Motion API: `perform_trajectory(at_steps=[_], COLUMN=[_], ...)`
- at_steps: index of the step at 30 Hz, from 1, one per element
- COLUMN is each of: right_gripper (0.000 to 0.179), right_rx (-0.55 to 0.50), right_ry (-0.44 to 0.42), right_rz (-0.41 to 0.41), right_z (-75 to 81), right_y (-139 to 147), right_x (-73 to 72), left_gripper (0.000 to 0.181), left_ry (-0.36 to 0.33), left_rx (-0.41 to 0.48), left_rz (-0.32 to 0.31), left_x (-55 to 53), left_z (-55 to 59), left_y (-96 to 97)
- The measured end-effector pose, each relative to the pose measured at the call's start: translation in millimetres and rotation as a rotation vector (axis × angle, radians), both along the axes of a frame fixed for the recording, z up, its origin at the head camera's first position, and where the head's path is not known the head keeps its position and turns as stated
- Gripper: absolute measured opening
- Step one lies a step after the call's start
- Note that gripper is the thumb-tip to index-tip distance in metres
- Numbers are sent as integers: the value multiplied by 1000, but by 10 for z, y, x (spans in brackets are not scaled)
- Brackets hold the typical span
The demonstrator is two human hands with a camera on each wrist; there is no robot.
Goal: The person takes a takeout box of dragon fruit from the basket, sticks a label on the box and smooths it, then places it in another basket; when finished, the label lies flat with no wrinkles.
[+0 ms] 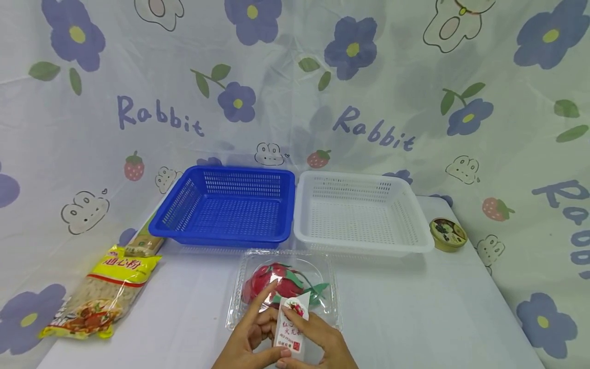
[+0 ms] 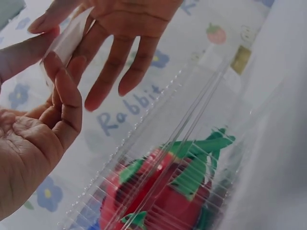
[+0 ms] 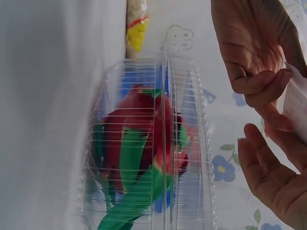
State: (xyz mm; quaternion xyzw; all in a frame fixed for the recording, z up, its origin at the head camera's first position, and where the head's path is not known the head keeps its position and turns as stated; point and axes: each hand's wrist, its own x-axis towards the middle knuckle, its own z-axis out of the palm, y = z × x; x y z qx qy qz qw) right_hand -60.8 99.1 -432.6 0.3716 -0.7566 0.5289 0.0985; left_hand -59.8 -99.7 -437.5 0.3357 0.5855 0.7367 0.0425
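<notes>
Both hands hold a white paper label (image 1: pixel 291 333) with a dragon fruit picture and red print, low in the middle of the head view. My left hand (image 1: pixel 253 335) pinches its left side, index finger stretched out and other fingers curled behind. On its right side my right hand (image 1: pixel 324 341) grips it, a finger lying across the printed face; its other fingers extend loosely in the left wrist view. Just beyond the hands stands a closed clear plastic clamshell box (image 1: pixel 334 307) with a red dragon fruit (image 1: pixel 267 279) with green scales inside. The hands partly cover the box's front.
Behind the box sit a blue basket (image 1: pixel 221 241) and a white basket (image 1: pixel 364 246), side by side. On the left lie a yellow-topped food bag (image 1: pixel 106 292) and another package (image 1: pixel 145 243). A round golden container (image 1: pixel 447 234) stands at right. Patterned cloth (image 1: pixel 286 102) hangs behind.
</notes>
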Motion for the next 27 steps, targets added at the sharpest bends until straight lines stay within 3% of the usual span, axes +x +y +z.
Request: perform_trajectory(at_steps=[3,7,14,19,27], right_gripper=[78,80,81,81,80], right_rx=[-9,-32,-30,-19,-3], right_ry=[34,-23,-67,-64,-80], right_rz=[-41,-71,-103,-123,-116], right_z=[15,44,55,54,47], right_y=[0,0,-3,-12,-29], right_x=[-2,12,21,31,40], left_gripper=[94,83,40,27,30], left_ry=[2,-15,-164,-136,-43], left_rx=[14,7,-63,-75,-88], left_rz=[3,0,17,18,50], left_x=[4,20,95,100,82], left_z=[-32,-71,-60,-51,-55], left_y=[-4,-4,-21,-37,-46])
